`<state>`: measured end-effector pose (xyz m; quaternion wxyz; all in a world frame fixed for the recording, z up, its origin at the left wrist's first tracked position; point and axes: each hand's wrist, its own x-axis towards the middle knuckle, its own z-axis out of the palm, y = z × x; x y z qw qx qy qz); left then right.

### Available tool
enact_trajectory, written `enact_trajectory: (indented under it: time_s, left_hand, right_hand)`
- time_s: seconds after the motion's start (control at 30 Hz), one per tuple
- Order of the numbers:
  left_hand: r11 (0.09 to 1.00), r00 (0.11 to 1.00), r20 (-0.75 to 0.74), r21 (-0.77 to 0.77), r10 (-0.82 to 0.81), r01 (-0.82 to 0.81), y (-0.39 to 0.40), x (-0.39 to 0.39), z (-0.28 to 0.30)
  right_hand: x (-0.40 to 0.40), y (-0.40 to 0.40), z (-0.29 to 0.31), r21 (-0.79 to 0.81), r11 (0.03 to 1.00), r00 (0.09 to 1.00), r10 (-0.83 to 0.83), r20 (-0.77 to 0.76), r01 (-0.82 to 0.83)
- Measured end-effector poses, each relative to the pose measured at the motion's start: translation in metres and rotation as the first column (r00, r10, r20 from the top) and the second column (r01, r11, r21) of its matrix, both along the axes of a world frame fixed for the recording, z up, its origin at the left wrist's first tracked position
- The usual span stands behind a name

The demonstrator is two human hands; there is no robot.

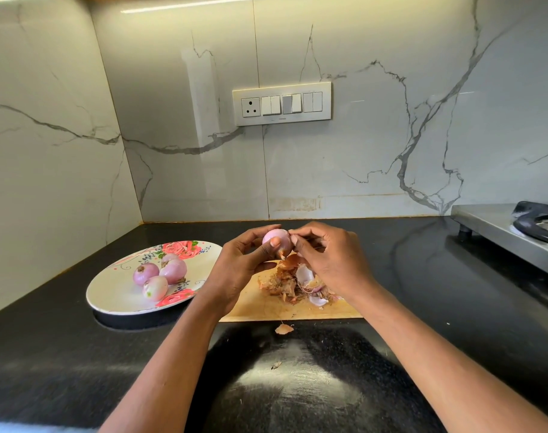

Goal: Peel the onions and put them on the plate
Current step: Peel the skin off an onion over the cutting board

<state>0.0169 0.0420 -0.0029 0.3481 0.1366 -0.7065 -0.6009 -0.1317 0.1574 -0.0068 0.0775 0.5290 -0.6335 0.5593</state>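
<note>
I grip the onion [275,240] in my left hand [241,270], fingers curled round it, above the far edge of the cutting board [266,307]; my right hand [325,260] pinches at the skin on its right side, so the peel must come away rightward; root end points down, the long axis roughly upright; the plate [110,295] lies to the left, nearer my left hand, holding four peeled onions [160,276] clustered together; the heap of peels [294,282] sits on the board beneath my hands; one scrap [284,329] lies on the dark surface [79,370].
</note>
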Motion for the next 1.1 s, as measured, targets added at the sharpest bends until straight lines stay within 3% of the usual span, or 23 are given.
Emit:
enact_trajectory:
  time_s: [0.27,0.53,0.83,1.1]
  left_hand:
    - [0.999,0.999,0.004,-0.025,0.044,-0.043,-0.002,0.001,-0.001]
    - [0.999,1.0,0.007,-0.041,0.013,-0.013,0.0,0.001,0.001]
    - [0.99,0.99,0.037,-0.05,-0.134,0.135,0.005,-0.001,0.0]
    - [0.983,0.983,0.023,-0.015,-0.184,0.184,0.006,0.0,0.0]
  right_hand:
    - [0.007,0.0,0.003,0.013,0.994,0.992,0.109,0.066,-0.11]
    - [0.002,0.001,0.004,-0.046,0.996,0.991,0.079,0.109,-0.074]
    - [-0.009,0.002,0.006,-0.045,0.992,0.975,-0.103,0.199,0.114]
    - [-0.005,0.002,0.007,0.067,0.99,0.974,-0.138,0.178,0.128]
